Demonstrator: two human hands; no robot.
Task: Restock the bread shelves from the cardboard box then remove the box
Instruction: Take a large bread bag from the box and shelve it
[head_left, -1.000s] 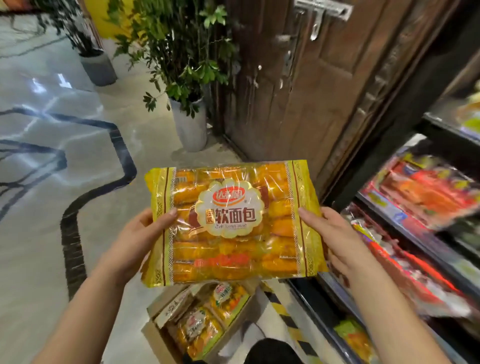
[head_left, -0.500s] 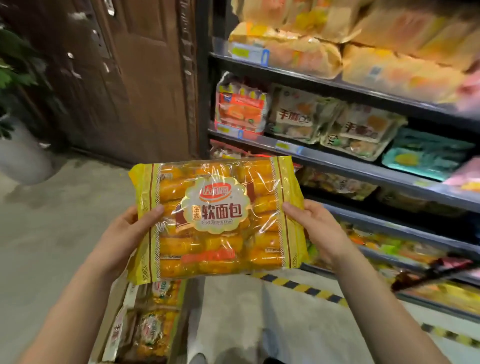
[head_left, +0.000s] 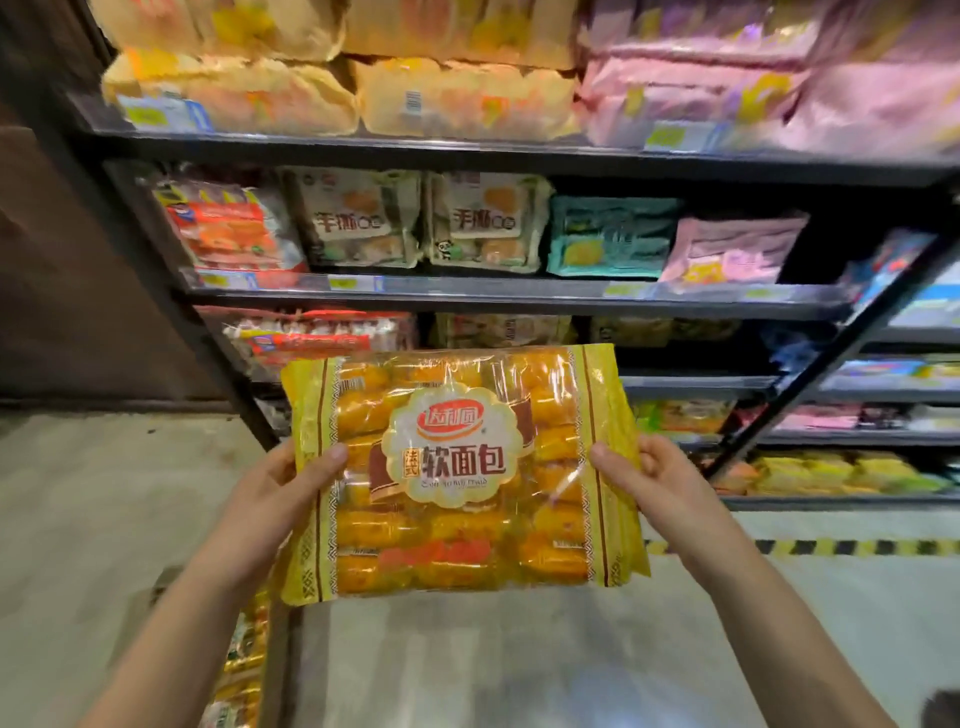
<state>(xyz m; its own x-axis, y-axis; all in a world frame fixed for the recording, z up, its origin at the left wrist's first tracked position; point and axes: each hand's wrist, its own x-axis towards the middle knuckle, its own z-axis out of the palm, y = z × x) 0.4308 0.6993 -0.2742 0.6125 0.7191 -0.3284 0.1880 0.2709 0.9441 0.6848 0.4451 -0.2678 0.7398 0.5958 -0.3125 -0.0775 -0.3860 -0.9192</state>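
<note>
Bag (head_left: 457, 525): 1, between left hand (head_left: 280, 491), right hand (head_left: 657, 480)

Top shelf (head_left: 363, 143) is jammed edge to edge with tan and pink bags, so you've got no way in there. Second shelf (head_left: 493, 296) is nearly as tight, five packs in a row, and the only dark gap is right of the pink pack (head_left: 732, 249). The roomiest opening is on the third shelf (head_left: 696, 383): the dark stretch right of the beige packs (head_left: 498, 330). The black upright (head_left: 810, 374) slants across right beside it. The floor (head_left: 519, 649) under your arms is open, and the cardboard box (head_left: 279, 675) sits low on your left.
</note>
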